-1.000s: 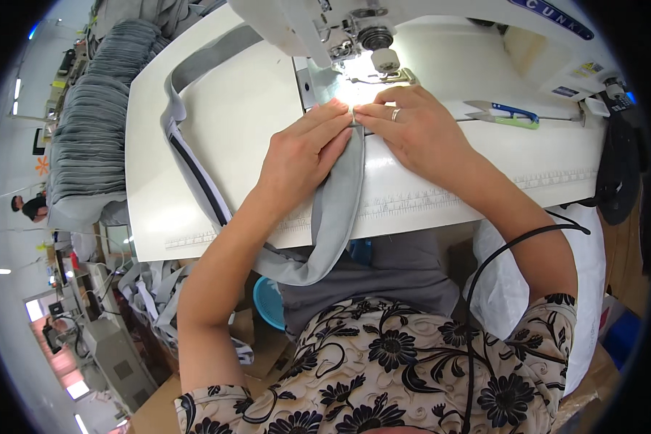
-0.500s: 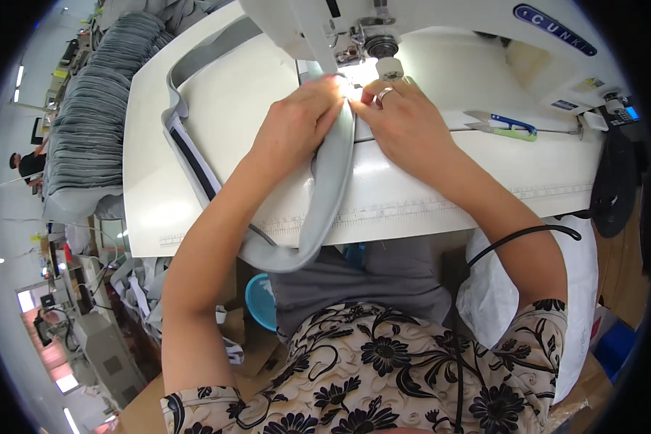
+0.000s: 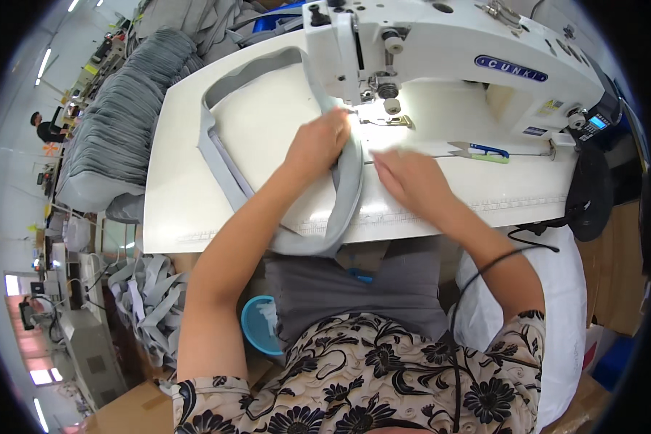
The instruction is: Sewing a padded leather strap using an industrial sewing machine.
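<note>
A long grey fabric band (image 3: pixel 349 189) lies in a loop on the white sewing table, its near end hanging a little over the front edge. My left hand (image 3: pixel 317 147) is closed on the band, just left of the sewing machine's lit needle area (image 3: pixel 372 112). My right hand (image 3: pixel 414 182) is apart from the band, over the table in front of the needle. Its fingers are bent and smeared by motion, so I cannot make out whether they hold anything.
Thread snips (image 3: pixel 479 152) with blue and green handles lie right of my right hand. The white sewing machine (image 3: pixel 441 50) stands at the back. Stacked grey fabric pieces (image 3: pixel 134 123) rise beyond the table's left edge. A blue basin (image 3: pixel 257 325) sits below the table.
My right hand has left the needle area, coming nearer to me and to the right. The band at my left hand now lies left of the needle. The whole view has shifted.
</note>
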Motion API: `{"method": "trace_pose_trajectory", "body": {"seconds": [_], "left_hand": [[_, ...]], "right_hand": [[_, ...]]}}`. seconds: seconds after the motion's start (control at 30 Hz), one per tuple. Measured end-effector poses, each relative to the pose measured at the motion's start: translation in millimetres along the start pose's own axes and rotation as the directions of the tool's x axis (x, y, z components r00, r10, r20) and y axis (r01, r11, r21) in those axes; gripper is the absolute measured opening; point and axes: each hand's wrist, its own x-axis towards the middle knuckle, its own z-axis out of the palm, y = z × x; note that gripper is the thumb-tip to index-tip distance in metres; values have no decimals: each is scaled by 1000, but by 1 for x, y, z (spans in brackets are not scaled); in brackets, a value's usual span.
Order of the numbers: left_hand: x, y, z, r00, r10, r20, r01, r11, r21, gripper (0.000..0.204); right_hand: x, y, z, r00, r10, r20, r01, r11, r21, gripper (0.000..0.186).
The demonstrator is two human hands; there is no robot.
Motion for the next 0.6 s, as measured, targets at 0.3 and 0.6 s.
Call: {"method": "trace_pose_trajectory", "body": {"seconds": [0.3, 0.6], "left_hand": [[-129, 97, -16, 995, 76, -66, -77, 997, -1, 32], [-179, 137, -19, 947, -311, -77, 276, 913, -301, 60]], "right_hand": [[-110, -79, 76, 912, 291, 290, -367, 256, 894, 36], [-130, -83, 55, 995, -47, 93, 35, 992, 125, 60]]}}
